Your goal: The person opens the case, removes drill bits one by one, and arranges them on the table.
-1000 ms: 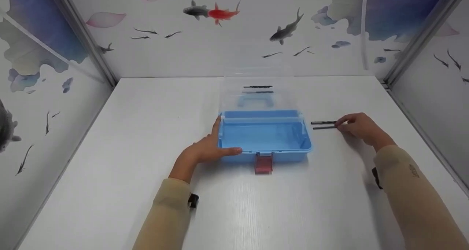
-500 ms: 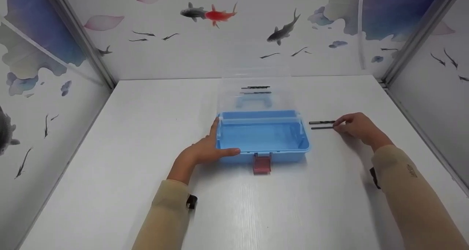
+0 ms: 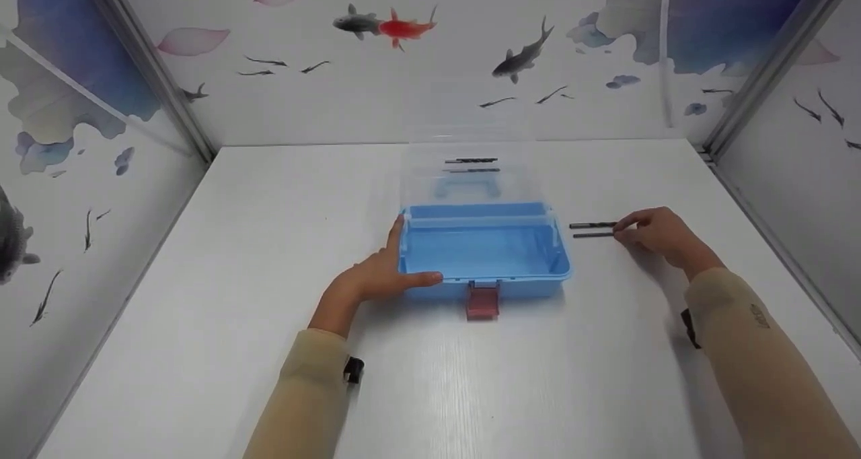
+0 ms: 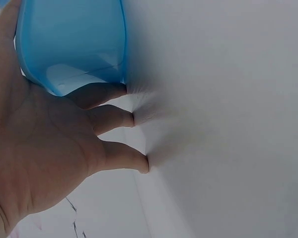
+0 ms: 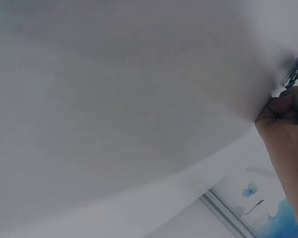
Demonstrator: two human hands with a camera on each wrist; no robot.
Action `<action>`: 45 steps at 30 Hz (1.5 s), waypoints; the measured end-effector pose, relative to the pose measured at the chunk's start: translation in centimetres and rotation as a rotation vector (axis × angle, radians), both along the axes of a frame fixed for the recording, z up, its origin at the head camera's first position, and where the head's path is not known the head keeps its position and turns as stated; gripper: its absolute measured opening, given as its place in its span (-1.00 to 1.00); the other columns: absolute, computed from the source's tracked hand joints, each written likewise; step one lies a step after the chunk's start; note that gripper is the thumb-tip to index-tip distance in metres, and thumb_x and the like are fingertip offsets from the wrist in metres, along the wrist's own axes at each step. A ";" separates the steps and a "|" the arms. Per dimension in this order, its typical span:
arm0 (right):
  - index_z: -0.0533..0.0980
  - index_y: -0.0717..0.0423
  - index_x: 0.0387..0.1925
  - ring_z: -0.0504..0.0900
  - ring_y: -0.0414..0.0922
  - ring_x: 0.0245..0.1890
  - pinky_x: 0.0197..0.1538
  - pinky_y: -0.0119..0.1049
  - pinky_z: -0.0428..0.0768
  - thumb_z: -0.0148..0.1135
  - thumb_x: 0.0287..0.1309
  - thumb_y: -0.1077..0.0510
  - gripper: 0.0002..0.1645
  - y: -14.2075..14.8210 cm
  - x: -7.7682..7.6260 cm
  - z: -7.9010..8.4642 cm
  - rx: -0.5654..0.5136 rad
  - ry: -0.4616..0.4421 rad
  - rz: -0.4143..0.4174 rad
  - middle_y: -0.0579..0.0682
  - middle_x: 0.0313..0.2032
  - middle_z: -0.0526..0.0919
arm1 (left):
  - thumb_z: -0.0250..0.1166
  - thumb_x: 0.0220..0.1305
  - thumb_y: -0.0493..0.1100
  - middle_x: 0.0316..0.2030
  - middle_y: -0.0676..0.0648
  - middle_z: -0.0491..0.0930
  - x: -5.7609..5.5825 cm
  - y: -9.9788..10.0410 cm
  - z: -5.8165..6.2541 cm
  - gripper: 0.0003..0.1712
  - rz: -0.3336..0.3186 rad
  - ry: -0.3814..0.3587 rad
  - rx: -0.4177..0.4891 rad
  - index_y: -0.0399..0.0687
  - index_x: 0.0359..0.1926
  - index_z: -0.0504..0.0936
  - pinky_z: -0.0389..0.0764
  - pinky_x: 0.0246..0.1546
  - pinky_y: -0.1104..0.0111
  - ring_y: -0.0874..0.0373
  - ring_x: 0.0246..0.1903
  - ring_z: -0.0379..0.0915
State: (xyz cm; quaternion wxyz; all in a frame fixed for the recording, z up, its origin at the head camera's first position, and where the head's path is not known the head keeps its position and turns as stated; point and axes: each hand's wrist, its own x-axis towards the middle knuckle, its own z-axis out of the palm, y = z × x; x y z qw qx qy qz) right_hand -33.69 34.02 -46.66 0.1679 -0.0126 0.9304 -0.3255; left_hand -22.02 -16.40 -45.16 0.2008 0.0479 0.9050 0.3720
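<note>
A light blue toolbox [image 3: 484,289] stands on the table, its clear lid [image 3: 525,183] tipped back. My left hand [image 3: 377,272] rests at its front left corner, fingers spread, thumb along the front rim and index finger along the left side. In the left wrist view the other fingertips touch the table. My right hand [image 3: 662,235] is right of the box and pinches the right end of the nearer drill bit [image 3: 592,235], still low at the tabletop. A second drill bit [image 3: 592,225] lies parallel just behind it. The fingers cover both bits' right ends.
Several dark drill bits [image 3: 474,160] show through the clear lid; whether they lie in it or behind it I cannot tell. A reddish latch [image 3: 483,303] hangs at the box's front. Patterned panels [image 3: 282,109] enclose the table's back and sides.
Both hands, the box and the drill bits keep their places. Only a slight shift of the head view shows.
</note>
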 end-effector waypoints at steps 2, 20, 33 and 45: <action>0.60 0.17 0.29 0.44 0.04 -0.01 -0.07 -0.21 0.49 0.29 0.48 -0.04 -0.48 0.0 0.0 0.0 0.001 -0.001 -0.004 0.20 0.13 0.44 | 0.41 0.08 0.58 0.68 -0.20 0.05 0.0 0.0 0.0 0.62 -0.002 0.004 0.011 0.29 0.70 -0.59 0.25 0.57 -0.23 -0.21 0.62 0.12; 0.57 0.18 0.33 0.40 0.04 0.00 -0.06 -0.23 0.49 0.30 0.48 -0.06 -0.44 0.3 -0.2 0.0 -0.030 0.014 0.004 0.23 0.16 0.43 | 0.39 0.07 0.62 0.70 -0.23 0.02 -0.3 -0.3 0.2 0.62 0.003 -0.009 -0.029 0.30 0.70 -0.59 0.21 0.59 -0.22 -0.23 0.68 -0.01; 0.42 0.23 0.46 0.51 0.30 0.27 0.38 0.25 0.47 0.21 0.51 -0.27 -0.19 2.1 -0.9 3.3 -0.112 0.052 -0.044 0.35 0.34 0.41 | 0.41 0.05 0.61 0.70 -0.23 0.02 0.0 0.4 -0.2 0.62 0.022 -0.011 -0.020 0.31 0.71 -0.56 0.23 0.56 -0.28 -0.26 0.66 0.03; 0.57 0.05 0.36 0.54 -0.14 -0.10 0.04 -0.46 0.55 0.33 0.43 -0.23 -0.35 -2.6 -4.3 11.4 -0.124 0.150 0.007 -0.23 -0.10 0.57 | 0.40 0.06 0.60 0.70 -0.18 0.03 0.1 0.1 0.0 0.60 0.019 0.014 -0.012 0.31 0.71 -0.55 0.24 0.54 -0.30 -0.24 0.66 0.04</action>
